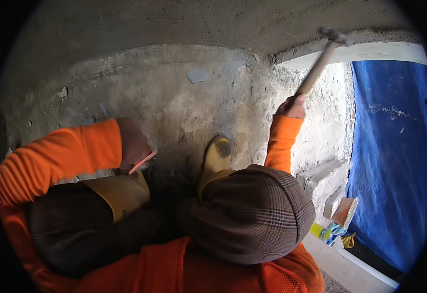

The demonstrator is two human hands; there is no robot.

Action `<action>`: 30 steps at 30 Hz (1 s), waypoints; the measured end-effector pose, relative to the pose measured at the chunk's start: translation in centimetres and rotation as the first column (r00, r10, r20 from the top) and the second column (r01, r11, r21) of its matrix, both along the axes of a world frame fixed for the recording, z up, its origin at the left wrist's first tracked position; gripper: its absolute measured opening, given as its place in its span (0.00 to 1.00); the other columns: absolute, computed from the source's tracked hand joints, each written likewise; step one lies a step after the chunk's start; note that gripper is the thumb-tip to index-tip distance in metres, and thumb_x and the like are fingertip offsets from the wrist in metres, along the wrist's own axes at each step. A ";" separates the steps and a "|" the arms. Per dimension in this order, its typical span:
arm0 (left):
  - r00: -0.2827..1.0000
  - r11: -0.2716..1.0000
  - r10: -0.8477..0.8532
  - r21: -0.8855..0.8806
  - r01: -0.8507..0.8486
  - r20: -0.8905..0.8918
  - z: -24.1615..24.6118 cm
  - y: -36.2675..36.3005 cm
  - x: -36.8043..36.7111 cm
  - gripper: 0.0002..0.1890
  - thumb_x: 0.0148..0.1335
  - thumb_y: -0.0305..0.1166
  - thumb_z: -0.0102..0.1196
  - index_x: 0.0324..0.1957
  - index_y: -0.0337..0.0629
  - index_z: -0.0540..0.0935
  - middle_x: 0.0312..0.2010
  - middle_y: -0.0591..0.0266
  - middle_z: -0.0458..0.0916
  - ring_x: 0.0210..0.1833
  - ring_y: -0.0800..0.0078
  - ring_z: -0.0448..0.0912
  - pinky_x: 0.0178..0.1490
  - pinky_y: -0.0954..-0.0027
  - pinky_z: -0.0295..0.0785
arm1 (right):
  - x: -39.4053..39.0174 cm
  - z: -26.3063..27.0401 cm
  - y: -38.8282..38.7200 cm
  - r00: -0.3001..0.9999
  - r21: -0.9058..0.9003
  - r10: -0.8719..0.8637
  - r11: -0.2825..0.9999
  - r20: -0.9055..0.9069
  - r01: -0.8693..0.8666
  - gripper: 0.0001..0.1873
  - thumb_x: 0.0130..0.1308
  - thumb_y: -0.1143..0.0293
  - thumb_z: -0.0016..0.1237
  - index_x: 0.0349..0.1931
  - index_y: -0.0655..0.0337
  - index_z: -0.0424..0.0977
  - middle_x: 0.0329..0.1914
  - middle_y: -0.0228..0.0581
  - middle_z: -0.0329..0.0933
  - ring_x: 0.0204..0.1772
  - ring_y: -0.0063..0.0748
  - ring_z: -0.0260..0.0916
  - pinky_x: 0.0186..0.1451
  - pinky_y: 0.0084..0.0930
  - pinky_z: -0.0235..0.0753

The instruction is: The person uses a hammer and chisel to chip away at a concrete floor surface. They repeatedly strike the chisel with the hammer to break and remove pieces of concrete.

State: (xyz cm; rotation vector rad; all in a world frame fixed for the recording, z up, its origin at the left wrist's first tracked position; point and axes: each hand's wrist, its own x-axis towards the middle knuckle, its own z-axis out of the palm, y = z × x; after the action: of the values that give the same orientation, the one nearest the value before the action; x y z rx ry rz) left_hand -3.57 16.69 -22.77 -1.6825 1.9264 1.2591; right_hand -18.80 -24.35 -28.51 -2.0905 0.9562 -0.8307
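My right hand (292, 107) is raised over the pale, rough surface at the right, gripping the wooden handle of a hammer (315, 71). The hammer's metal head is blurred and points away from me. My left hand (133, 141) is closed low down by my left boot (134, 190). A pink, flat piece (142, 162), seen nearly edge-on, sticks out at this hand, and may be the guard of a hand chisel. What else the left fingers hold is hidden. Rough grey concrete (169, 106) spreads before me.
My right yellow boot (217, 155) stands between the hands, below my plaid-covered knee (257, 216). A blue tarpaulin (389, 146) hangs at the right. Near its foot lie concrete blocks (327, 179), a round-ended container (347, 212) and a yellow-green item (319, 231).
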 end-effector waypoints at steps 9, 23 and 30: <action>0.998 0.986 0.033 -0.159 -0.043 -0.062 0.2 0.1 0.2 0.04 0.56 0.42 0.62 0.32 0.59 0.84 0.29 0.67 0.87 0.31 0.59 0.84 0.35 0.58 0.76 | 2.7 -13.9 -0.5 0.895 -0.165 -0.192 0.977 -0.403 0.135 0.32 0.74 0.37 0.42 0.25 0.59 0.73 0.22 0.49 0.75 0.32 0.52 0.78 0.39 0.38 0.78; 0.999 1.000 0.001 -0.001 -0.001 0.042 1.2 -0.8 -0.1 0.11 0.59 0.47 0.61 0.37 0.55 0.87 0.34 0.64 0.89 0.38 0.57 0.85 0.41 0.56 0.78 | 1.8 -1.1 -0.7 0.785 0.177 0.009 0.972 0.619 -0.151 0.37 0.75 0.30 0.34 0.28 0.61 0.65 0.19 0.34 0.64 0.21 0.25 0.60 0.24 0.23 0.61; 0.996 1.000 0.007 -0.030 -0.004 0.085 1.8 -0.4 -0.5 0.12 0.57 0.49 0.64 0.36 0.56 0.87 0.34 0.66 0.89 0.38 0.57 0.86 0.42 0.56 0.78 | -0.3 -18.3 -0.1 0.813 0.074 -0.125 0.977 -0.568 0.202 0.43 0.69 0.25 0.37 0.20 0.62 0.73 0.19 0.42 0.72 0.25 0.47 0.70 0.32 0.44 0.69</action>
State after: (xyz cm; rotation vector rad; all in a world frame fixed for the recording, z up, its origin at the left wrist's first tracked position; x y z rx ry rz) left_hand -4.09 16.32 -20.94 -1.7278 1.9014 1.1470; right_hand -19.06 -24.49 -46.79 -2.1963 1.4748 -0.2004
